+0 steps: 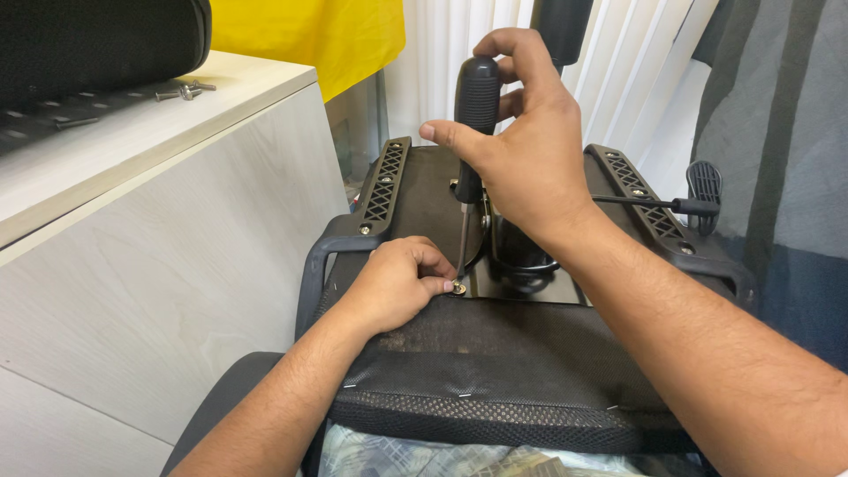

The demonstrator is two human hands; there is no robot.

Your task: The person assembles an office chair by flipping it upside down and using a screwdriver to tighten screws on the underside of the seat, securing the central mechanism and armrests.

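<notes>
On the upturned chair base (424, 203) we pinch a small, easily dropped screw (458, 288) between left hand (397, 283) fingertips while our right hand (521, 150) wraps the stiff screwdriver (475, 115) by its grippy black handle.

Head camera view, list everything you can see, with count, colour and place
screwdriver: one, black handle, upright in the right hand, tip at the screw
screw: one, metallic, on the chair underside at the left fingertips
chair underside: one, black, centre, two slotted brackets on top
lever: one, black, right of the chair
cabinet: one, pale wood, left
loose screws: a few, metallic, on the cabinet top
yellow cloth: one, top centre
blinds: white, behind
left hand: steadying the screw
right hand: gripping the screwdriver
</notes>
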